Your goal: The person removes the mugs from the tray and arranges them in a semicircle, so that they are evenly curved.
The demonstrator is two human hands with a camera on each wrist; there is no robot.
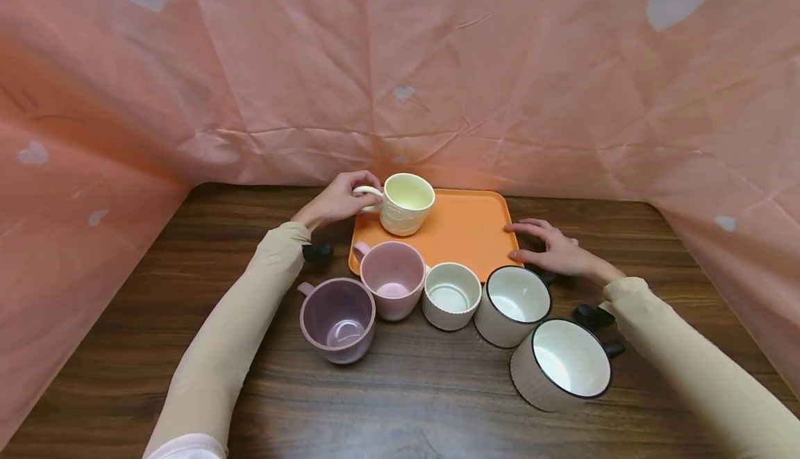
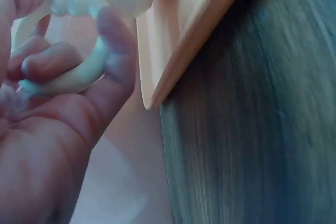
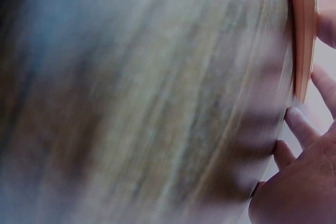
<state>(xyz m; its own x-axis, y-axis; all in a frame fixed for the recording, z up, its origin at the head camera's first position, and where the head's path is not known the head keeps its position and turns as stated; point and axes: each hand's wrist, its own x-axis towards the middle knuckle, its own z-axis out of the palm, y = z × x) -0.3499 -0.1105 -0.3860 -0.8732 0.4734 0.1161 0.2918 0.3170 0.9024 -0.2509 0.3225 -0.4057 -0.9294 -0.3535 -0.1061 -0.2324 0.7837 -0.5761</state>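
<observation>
In the head view my left hand (image 1: pixel 342 199) grips the handle of a pale yellow mug (image 1: pixel 406 217), which is over the left part of an orange tray (image 1: pixel 469 226). The left wrist view shows the fingers curled round the mug's ring-shaped handle (image 2: pixel 79 80), with the tray's corner (image 2: pixel 152 95) close by. My right hand (image 1: pixel 553 249) is at the tray's right edge, its fingertips touching the rim and holding no cup. In the right wrist view the fingers of my right hand (image 3: pixel 296 182) spread beside the tray's rim (image 3: pixel 304 35), some of them on the table.
In front of the tray stand a purple mug (image 1: pixel 337 337), a pink mug (image 1: pixel 392 292), a small ribbed white cup (image 1: pixel 448 312) and two white mugs with black rims, a nearer one (image 1: pixel 537 379) and a farther one (image 1: pixel 496 323). A pink heart-printed cloth (image 1: pixel 437 49) hangs behind the wooden table (image 1: pixel 400 389).
</observation>
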